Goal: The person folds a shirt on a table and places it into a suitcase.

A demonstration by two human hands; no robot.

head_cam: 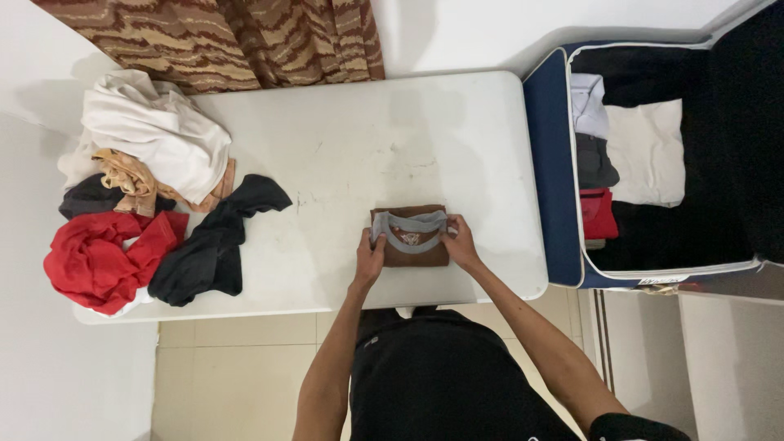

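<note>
**Pressing a folded brown shirt flat on a white table**

Looking straight down from head height, the person's black-clad torso fills the bottom of the view, with both bare forearms reaching forward over the near edge of a white table [343,155].

The left hand [369,257] and the right hand [461,245] rest on opposite short sides of a folded brown T-shirt [408,241]. The fingers of both hands are curled loosely over the fabric edges, pinching or pressing them rather than gripping tightly, which seems meant to keep the fold from springing open. The shirt lies near the table's front edge, a little right of centre. It forms a compact rectangle with its long axis running left to right, and its grey collar band faces up and toward the far side.

Farther left on the table sits a heap of unfolded clothes: a black garment [214,245], a red garment [102,253], and behind them a white garment [155,131] over tan cloth.

To the right, just beside the table, an open blue suitcase [554,163] holds folded white, dark and red items. A brown patterned curtain [245,37] hangs at the far wall.
</note>
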